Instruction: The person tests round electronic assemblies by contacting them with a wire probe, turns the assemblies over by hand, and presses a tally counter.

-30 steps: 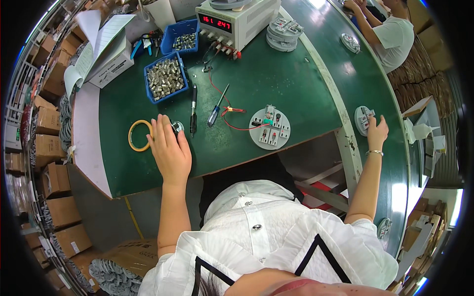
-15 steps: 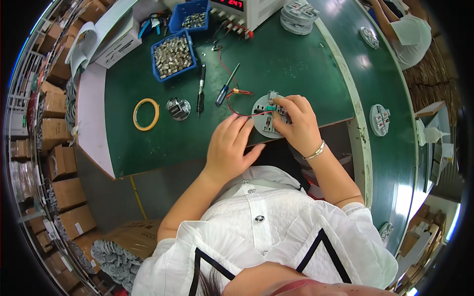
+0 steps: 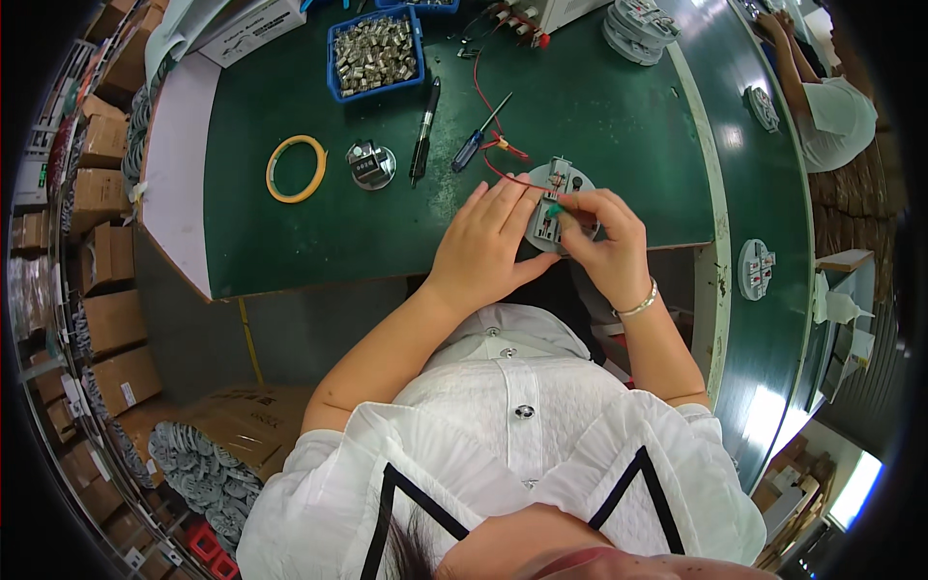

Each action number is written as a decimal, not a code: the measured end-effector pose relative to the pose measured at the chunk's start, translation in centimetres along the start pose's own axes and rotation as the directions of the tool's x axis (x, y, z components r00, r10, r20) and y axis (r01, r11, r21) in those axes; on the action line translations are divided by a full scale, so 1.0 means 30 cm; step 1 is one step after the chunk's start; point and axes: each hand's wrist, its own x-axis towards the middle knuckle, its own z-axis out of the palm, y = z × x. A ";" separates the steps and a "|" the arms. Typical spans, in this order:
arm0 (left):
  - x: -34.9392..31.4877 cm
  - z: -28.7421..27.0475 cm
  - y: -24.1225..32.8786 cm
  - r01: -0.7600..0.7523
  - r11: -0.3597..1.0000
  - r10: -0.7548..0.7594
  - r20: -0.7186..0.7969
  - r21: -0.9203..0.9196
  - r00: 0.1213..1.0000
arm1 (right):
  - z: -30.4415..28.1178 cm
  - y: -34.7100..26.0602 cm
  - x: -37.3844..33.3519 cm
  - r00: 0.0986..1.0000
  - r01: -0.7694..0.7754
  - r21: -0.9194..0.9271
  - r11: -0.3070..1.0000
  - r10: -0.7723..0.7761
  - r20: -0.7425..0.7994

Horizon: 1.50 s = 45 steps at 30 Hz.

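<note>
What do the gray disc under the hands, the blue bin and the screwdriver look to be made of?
Gray disc: likely matte plastic, judging by its even color and soft sheen. 
Blue bin: probably molded plastic; uniform color, thin walls. 
Screwdriver: blue handle seems glossy plastic, showing highlights; slim gray shaft suggests metal.

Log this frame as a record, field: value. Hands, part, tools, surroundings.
Left hand: fingers extended, at the left side of the grey disc
Right hand: thumb and fingers appear to pinch the green piece over the disc
Part: disc is round, carries small fittings
Wire: red wire, leads toward the disc
Tools: screwdriver, blue handle; pen, dark
Also on table: yellow ring
Bin: blue bin, small metal parts inside
Nearby: co-worker, upper right, white top
</note>
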 end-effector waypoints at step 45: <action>0.005 -0.003 0.001 -0.038 0.999 0.039 -0.022 0.016 0.999 | -0.104 0.075 -0.034 0.988 -0.046 -0.233 0.971 0.011 -0.152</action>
